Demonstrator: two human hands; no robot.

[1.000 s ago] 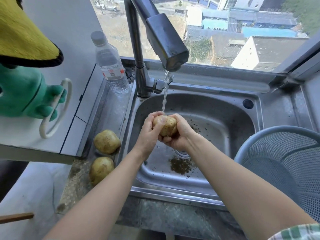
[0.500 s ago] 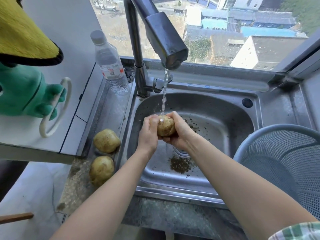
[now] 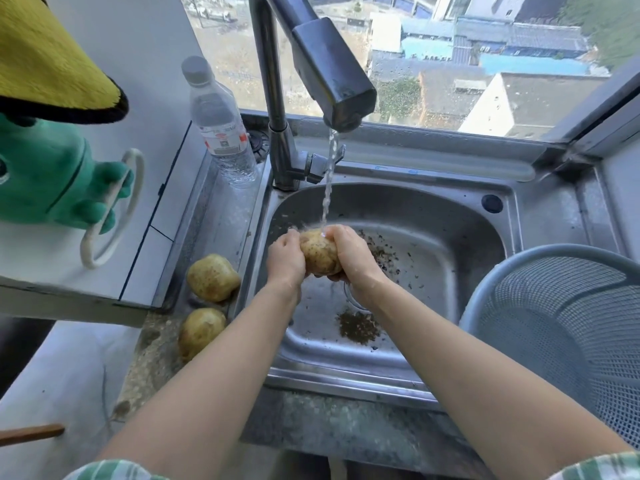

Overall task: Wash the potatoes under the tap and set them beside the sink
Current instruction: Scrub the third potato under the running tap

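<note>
L hand (image 3: 285,258) and R hand (image 3: 353,259) are clamped on one potato (image 3: 318,252) from either side, fingers curled round it, over the middle of the sink (image 3: 346,381); its long axis runs roughly near-to-far, far end tipped left, so each palm sits on a long flank. By my read it goes to the sink's left next, and the L hand is nearer that side. Near part of the basin: a patch of grit (image 3: 358,329) by the drain, specks scattered further back, no other potato inside. Sink's right: grey mesh colander (image 3: 519,253), nothing showing in the part in view. Sink's left ledge: nearer potato (image 3: 201,329), then farther potato (image 3: 213,277), close together, touching or not I can't tell. Far side: water stream (image 3: 327,188) from the tap (image 3: 332,71) lands on the held potato's far end; plastic bottle (image 3: 221,126) stands at the sink's far-left corner
</note>
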